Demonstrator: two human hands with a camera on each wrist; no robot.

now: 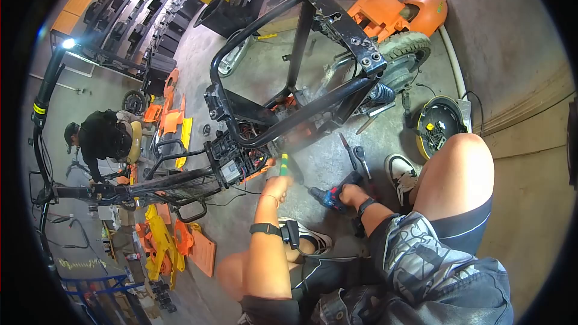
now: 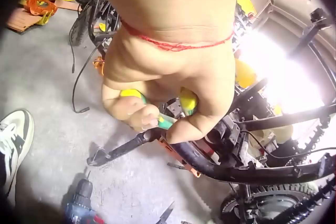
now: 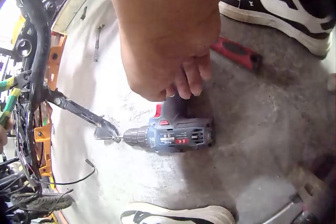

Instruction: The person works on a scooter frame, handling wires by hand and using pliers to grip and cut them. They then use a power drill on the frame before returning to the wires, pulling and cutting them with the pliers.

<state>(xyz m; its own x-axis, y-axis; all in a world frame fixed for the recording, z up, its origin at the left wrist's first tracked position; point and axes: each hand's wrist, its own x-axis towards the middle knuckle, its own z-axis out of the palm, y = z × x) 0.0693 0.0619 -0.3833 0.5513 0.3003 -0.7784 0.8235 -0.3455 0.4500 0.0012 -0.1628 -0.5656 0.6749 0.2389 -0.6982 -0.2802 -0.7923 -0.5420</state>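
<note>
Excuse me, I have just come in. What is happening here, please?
A person works bare-handed beside a stripped black vehicle frame. The left hand grips a tool with green-and-yellow handles, close to the frame. The right hand holds a cordless drill low, its nose towards the frame; whether it touches the floor is hard to tell. Farther off, another person bends down near orange and yellow panels.

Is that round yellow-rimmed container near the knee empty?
Not empty: in the head view, the container holds a yellow piece and small jumbled bits. How full, I cannot tell.
</note>
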